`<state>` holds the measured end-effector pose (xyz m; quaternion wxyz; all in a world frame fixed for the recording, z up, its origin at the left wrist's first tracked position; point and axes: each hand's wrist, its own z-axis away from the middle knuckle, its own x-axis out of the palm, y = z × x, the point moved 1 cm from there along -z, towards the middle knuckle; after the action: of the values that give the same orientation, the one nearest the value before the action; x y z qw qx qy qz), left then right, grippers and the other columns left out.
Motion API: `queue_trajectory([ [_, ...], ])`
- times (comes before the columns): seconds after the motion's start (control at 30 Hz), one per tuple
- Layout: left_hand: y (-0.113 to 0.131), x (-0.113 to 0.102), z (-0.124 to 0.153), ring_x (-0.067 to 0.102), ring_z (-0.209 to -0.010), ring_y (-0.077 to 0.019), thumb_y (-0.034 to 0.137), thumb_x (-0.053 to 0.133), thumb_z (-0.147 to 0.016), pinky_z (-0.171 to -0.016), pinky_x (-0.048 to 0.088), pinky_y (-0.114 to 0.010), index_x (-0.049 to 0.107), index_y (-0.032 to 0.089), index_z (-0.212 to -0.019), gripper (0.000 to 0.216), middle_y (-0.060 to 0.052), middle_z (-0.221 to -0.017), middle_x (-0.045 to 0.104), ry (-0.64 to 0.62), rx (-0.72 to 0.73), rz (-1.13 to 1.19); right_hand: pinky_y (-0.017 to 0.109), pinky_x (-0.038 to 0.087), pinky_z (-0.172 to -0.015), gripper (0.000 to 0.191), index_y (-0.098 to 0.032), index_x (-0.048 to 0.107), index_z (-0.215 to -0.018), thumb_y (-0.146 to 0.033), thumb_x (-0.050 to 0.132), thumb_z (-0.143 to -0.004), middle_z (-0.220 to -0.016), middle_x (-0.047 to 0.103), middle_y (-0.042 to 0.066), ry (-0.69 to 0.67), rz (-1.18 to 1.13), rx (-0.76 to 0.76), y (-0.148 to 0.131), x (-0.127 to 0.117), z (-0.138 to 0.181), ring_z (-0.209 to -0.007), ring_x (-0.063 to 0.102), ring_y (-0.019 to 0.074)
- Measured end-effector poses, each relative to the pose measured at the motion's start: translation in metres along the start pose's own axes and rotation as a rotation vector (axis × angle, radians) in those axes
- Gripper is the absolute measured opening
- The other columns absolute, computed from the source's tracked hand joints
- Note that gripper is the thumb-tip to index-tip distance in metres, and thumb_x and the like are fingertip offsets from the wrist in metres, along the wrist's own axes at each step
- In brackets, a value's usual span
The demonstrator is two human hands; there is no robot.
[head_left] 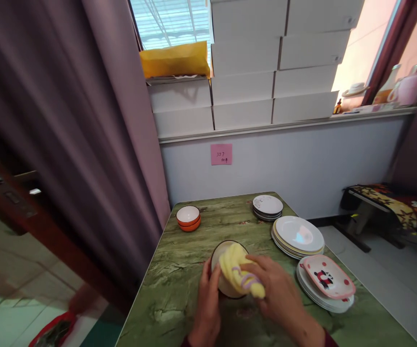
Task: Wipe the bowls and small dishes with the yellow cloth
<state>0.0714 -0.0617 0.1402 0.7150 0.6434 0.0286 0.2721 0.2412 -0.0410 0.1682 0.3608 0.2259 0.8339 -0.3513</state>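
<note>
A dark-rimmed white bowl rests on the green marbled table. My left hand grips the bowl's near left side, fingers curled on its rim. My right hand is closed round a yellow cloth with a purple stripe, pressing it into the bowl. The cloth hides most of the bowl's inside.
Two stacked orange bowls sit at the table's back left. Stacks of plates stand along the right: small grey ones, large white ones, and a red-spotted square dish on more plates. A purple curtain hangs left; white boxes line the sill.
</note>
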Motion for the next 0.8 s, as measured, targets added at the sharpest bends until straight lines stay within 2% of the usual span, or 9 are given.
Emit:
queue_trajectory([
  [0.07,0.003,-0.002,-0.004,0.062,-0.122,-0.0317,0.053,0.076,-0.074,-0.096,0.054,-0.038,0.062,0.02,-0.13,0.066,-0.013,-0.134,0.066,-0.005,0.007,-0.049,0.039,0.053,-0.086,0.049,-0.027,0.066,-0.118,-0.012,0.055,-0.073,-0.122,0.067,0.008,0.142,0.054,0.052,0.014,-0.009,0.0,-0.104,0.066,0.0265],
  [0.2,0.004,-0.006,-0.018,0.059,-0.126,-0.0319,0.055,0.072,-0.077,-0.104,0.049,-0.041,0.064,0.019,-0.127,0.063,-0.014,-0.135,0.065,0.026,0.057,-0.154,0.046,0.046,-0.099,0.046,-0.025,0.058,-0.133,-0.022,0.054,-0.087,-0.136,0.058,0.012,0.577,0.195,0.005,0.021,-0.033,0.005,-0.119,0.059,0.0311],
  [0.27,0.004,-0.005,-0.022,0.058,-0.128,-0.0323,0.056,0.069,-0.078,-0.108,0.045,-0.043,0.064,0.018,-0.127,0.063,-0.014,-0.136,0.065,0.042,0.091,-0.226,0.045,0.044,-0.101,0.045,-0.025,0.056,-0.135,-0.027,0.056,-0.09,-0.142,0.053,0.013,0.596,0.194,-0.078,0.015,-0.033,0.008,-0.123,0.056,0.0318],
  [0.4,0.006,0.005,-0.015,0.055,-0.13,-0.0297,0.055,0.056,-0.087,-0.111,0.041,-0.042,0.061,0.017,-0.131,0.059,-0.013,-0.141,0.061,-0.022,0.169,-0.321,0.041,0.05,-0.092,0.045,-0.027,0.06,-0.129,-0.027,0.065,-0.084,-0.133,0.061,0.01,0.316,0.139,-0.145,0.003,0.001,0.013,-0.112,0.062,0.0293],
  [0.5,0.009,0.013,-0.001,0.055,-0.131,-0.0277,0.051,0.056,-0.088,-0.112,0.04,-0.04,0.061,0.019,-0.132,0.054,-0.011,-0.141,0.061,-0.081,0.232,-0.433,0.042,0.049,-0.092,0.05,-0.026,0.064,-0.121,-0.013,0.062,-0.072,-0.126,0.066,0.011,0.189,0.087,0.013,-0.004,0.032,0.012,-0.109,0.063,0.0298],
  [0.57,0.011,0.014,0.005,0.055,-0.13,-0.0276,0.048,0.058,-0.087,-0.113,0.039,-0.04,0.064,0.02,-0.13,0.051,-0.011,-0.139,0.063,-0.103,0.265,-0.495,0.043,0.048,-0.094,0.056,-0.023,0.064,-0.119,-0.009,0.058,-0.065,-0.125,0.066,0.012,0.114,0.013,0.101,-0.009,0.04,0.007,-0.11,0.062,0.0303],
  [0.67,0.016,0.009,0.003,0.057,-0.128,-0.0291,0.048,0.06,-0.087,-0.113,0.039,-0.042,0.067,0.02,-0.127,0.049,-0.011,-0.136,0.065,-0.096,0.268,-0.491,0.037,0.05,-0.087,0.05,-0.022,0.067,-0.107,-0.01,0.057,-0.059,-0.11,0.069,0.009,-0.089,-0.22,0.078,-0.017,0.027,-0.005,-0.098,0.065,0.0262],
  [0.73,0.019,0.003,-0.003,0.058,-0.127,-0.0305,0.049,0.062,-0.085,-0.112,0.039,-0.043,0.068,0.02,-0.125,0.049,-0.012,-0.134,0.067,-0.084,0.26,-0.456,0.03,0.05,-0.075,0.03,-0.022,0.068,-0.087,-0.013,0.058,-0.061,-0.089,0.07,0.002,-0.252,-0.411,0.041,-0.018,0.006,-0.013,-0.079,0.063,0.0203],
  [0.8,0.022,-0.003,-0.01,0.058,-0.126,-0.0312,0.049,0.065,-0.083,-0.112,0.039,-0.043,0.069,0.019,-0.123,0.05,-0.012,-0.132,0.067,-0.063,0.255,-0.432,0.027,0.048,-0.07,0.019,-0.021,0.066,-0.079,-0.015,0.058,-0.063,-0.082,0.069,-0.001,-0.375,-0.579,0.056,-0.011,-0.018,-0.015,-0.073,0.061,0.0171],
])
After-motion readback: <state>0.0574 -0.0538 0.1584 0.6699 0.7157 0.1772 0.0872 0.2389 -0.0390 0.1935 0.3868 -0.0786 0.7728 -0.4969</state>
